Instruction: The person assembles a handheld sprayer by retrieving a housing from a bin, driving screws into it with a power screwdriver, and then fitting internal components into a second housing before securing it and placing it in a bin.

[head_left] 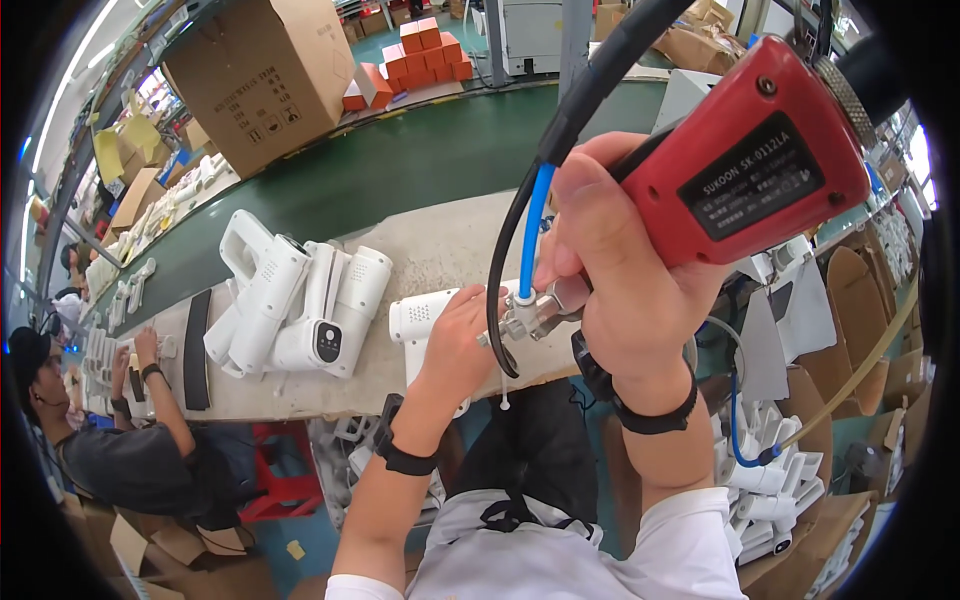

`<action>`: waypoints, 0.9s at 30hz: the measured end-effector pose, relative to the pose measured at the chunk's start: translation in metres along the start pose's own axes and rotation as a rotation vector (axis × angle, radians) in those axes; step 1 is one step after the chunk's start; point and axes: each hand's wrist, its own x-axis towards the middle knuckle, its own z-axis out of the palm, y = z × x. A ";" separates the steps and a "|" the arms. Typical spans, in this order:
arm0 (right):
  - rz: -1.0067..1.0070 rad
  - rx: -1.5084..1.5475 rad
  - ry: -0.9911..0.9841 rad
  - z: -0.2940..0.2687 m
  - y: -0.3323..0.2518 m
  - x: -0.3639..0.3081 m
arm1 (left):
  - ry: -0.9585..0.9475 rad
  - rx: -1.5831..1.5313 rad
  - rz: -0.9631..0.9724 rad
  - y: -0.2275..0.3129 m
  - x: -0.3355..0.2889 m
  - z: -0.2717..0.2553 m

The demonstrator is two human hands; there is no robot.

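Observation:
A red electric screwdriver [735,160] sits in my right hand [640,270], whose fingers are wrapped round it. The tool slants down toward the left, and its metal nose [535,310] has a thin blue tube [535,235] joined to it. Under my left hand [460,345] lies a white pistol-shaped plastic housing [412,318]. The left fingers close over its body beside the screwdriver's nose. Whether the tip touches the housing is hidden by the hand and the nose. Left of it rests a pile of similar white housings [265,305].
A green conveyor belt [400,170] runs behind the worktop [440,235]. Beyond stand a large carton [265,90] and stacked orange boxes [425,60]. A black cable [570,110] hangs close to my right hand. At left, a co-worker [130,440] handles parts; white housings [770,500] fill a carton at lower right.

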 end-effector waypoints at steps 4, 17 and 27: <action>0.004 0.006 0.015 -0.007 0.006 0.000 | -0.048 0.055 0.005 0.009 0.016 -0.007; 0.049 -0.200 0.034 -0.028 0.091 0.003 | -0.713 0.245 -0.507 -0.039 0.055 0.032; 0.126 -0.144 0.001 -0.020 0.121 0.003 | -0.563 0.182 -0.457 -0.060 0.036 0.051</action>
